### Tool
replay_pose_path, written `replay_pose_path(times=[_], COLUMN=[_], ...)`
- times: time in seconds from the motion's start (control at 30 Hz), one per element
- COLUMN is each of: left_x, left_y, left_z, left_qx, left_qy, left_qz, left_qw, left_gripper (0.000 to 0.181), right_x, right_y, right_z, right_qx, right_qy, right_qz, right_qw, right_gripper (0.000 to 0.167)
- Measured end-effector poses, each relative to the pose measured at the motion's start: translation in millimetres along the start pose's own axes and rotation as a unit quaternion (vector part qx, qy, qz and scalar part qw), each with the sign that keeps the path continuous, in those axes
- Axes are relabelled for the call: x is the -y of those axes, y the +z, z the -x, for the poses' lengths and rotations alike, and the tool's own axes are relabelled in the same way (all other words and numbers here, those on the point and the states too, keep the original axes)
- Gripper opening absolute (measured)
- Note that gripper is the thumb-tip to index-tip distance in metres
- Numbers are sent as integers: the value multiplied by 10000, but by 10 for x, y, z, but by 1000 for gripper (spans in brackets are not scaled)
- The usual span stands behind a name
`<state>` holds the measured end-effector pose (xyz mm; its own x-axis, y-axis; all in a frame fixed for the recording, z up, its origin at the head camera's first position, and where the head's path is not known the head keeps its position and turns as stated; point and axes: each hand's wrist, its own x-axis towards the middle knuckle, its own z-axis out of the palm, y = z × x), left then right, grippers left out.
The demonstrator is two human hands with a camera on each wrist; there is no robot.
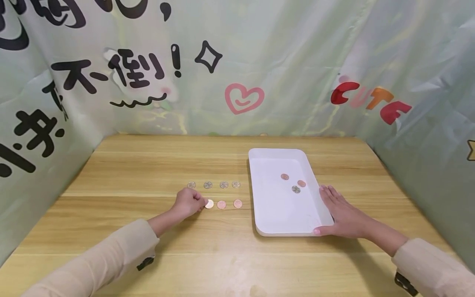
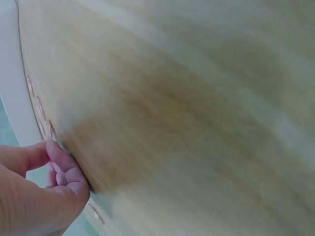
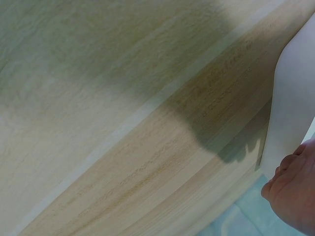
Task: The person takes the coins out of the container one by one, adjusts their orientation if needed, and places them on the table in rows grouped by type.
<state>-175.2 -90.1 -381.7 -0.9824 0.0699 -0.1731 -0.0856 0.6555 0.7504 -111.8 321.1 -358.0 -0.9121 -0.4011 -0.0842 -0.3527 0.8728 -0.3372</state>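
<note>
My left hand [image 1: 190, 203] pinches a coin [image 1: 209, 204] between thumb and fingertip, low over the wooden table. The same coin [image 2: 50, 129] shows at the fingertips in the left wrist view. Two copper-coloured coins, a nearer one [image 1: 221, 204] and another [image 1: 238, 203], lie to its right in line. Behind them runs a row of several silver-coloured coins [image 1: 224, 185]. My right hand [image 1: 345, 216] rests against the right side of a white tray [image 1: 272, 214], fingers extended, thumb at the near corner. Inside lie two copper-coloured coins [image 1: 301, 183] and a silver-coloured one [image 1: 295, 189].
The wooden table [image 1: 148, 165] reaches back to a printed cloth [image 1: 297, 62] that hangs behind and along both sides. The tray's raised walls stand right of the coin rows.
</note>
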Motion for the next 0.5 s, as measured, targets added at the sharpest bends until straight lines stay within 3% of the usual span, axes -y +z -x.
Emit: replay_pose_path(times=[0.23, 0.5], left_x=[-66, -65], left_y=[-33, -11], left_z=[45, 59], left_qx=[93, 3], left_qy=[-160, -20], left_qz=[-184, -321], left_qw=[9997, 9995], left_gripper=[15, 19], right_x=[12, 18], right_y=[-11, -6], right_z=[-9, -3], right_qx=[5, -23], right_qy=[26, -15], right_qz=[-19, 23], right_qw=[10000, 10000], right_gripper=[114, 114])
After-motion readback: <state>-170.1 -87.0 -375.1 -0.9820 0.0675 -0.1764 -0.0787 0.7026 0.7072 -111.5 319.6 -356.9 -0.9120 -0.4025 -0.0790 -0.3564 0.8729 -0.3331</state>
